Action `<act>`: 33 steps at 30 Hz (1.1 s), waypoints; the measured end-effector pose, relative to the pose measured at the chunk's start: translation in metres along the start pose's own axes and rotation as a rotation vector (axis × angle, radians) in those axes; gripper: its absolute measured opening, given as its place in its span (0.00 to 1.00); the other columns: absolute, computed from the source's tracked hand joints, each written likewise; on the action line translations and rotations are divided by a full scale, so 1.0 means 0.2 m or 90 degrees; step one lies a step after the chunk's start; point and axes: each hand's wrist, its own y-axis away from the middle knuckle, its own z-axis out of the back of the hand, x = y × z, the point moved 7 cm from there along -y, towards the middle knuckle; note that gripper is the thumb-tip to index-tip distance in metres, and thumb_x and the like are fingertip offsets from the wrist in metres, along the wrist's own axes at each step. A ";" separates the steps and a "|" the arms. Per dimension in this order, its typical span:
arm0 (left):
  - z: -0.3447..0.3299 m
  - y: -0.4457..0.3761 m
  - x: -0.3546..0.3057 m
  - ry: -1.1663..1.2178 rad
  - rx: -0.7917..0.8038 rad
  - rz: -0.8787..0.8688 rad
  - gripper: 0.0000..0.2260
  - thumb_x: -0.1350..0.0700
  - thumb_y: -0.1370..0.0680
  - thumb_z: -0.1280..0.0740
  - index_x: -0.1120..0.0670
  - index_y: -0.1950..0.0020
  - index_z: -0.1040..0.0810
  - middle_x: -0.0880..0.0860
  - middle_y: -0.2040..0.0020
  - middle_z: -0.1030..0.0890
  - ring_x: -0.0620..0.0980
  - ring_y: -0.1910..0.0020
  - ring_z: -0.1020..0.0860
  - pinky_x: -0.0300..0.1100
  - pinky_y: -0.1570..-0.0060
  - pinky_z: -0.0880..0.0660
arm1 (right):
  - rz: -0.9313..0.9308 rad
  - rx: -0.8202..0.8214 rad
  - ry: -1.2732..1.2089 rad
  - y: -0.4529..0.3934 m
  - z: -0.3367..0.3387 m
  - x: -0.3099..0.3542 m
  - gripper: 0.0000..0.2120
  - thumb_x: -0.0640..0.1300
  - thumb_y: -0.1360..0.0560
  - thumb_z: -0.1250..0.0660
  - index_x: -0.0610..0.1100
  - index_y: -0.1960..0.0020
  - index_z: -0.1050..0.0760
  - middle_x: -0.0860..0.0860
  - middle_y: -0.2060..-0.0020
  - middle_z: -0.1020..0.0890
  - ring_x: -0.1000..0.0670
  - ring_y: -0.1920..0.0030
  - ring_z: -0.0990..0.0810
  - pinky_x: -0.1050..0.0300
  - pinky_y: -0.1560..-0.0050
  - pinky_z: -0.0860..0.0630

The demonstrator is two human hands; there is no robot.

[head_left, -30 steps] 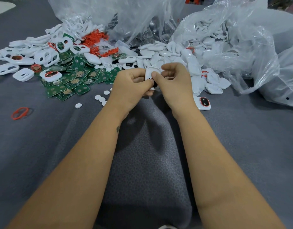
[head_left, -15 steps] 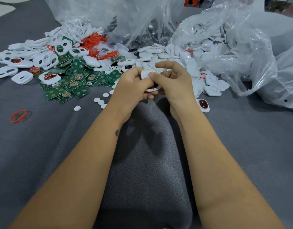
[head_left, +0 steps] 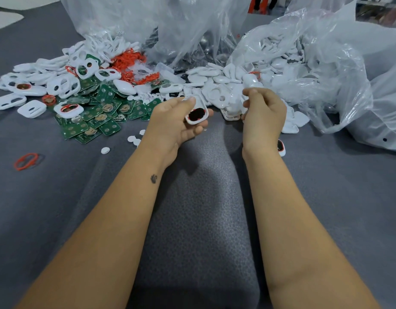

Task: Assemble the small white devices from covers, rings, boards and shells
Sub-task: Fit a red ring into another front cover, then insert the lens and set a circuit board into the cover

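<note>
A: Left hand point(head_left: 173, 123)?
B: Centre frame, palm up. Thumb and fingers curl round a white device point(head_left: 196, 113) — dark oval window, red ring showing at its edge.

A: Right hand point(head_left: 265, 118)?
B: Just right of it, apart from the left. Fingers curled in, a bit of white at the fingertips; whether it grips a part, cannot tell.

A: Loose parts?
B: Green boards point(head_left: 96, 121) heaped at left centre. White covers point(head_left: 32, 90) spread across the upper left, red rings point(head_left: 130, 60) piled behind them. White shells point(head_left: 217, 85) spill from a clear bag point(head_left: 326, 70) at upper right. One red ring point(head_left: 25, 161) lies alone at far left on the grey cloth point(head_left: 203, 208). Small white discs point(head_left: 105, 150) sit near the left wrist.

A: Any finished ones?
B: One device point(head_left: 281, 148) just beside the right wrist, partly hidden by it.
</note>
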 end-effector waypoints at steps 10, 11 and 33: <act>0.10 -0.01 -0.02 0.056 -0.145 -0.035 0.05 0.61 0.19 0.37 0.58 0.52 0.22 0.57 0.61 0.16 0.47 0.70 0.19 0.34 0.72 0.24 | 0.261 0.089 0.585 0.01 -0.07 0.03 0.18 0.38 0.26 0.41 0.49 0.41 0.21 0.46 0.42 0.23 0.43 0.40 0.31 0.50 0.40 0.35; 0.11 -0.01 -0.02 0.076 -0.153 -0.037 0.06 0.61 0.19 0.37 0.58 0.53 0.22 0.57 0.62 0.16 0.47 0.70 0.18 0.35 0.71 0.24 | 0.272 0.121 0.652 0.03 -0.10 0.01 0.19 0.39 0.26 0.40 0.51 0.39 0.22 0.47 0.40 0.25 0.43 0.38 0.32 0.51 0.40 0.39; 0.28 -0.01 -0.10 0.359 -0.255 -0.123 0.09 0.61 0.19 0.42 0.63 0.50 0.24 0.62 0.55 0.17 0.55 0.59 0.15 0.43 0.59 0.19 | 0.445 0.493 0.617 0.34 -0.43 -0.04 0.21 0.52 0.24 0.34 0.53 0.32 0.27 0.50 0.41 0.25 0.46 0.40 0.30 0.51 0.42 0.33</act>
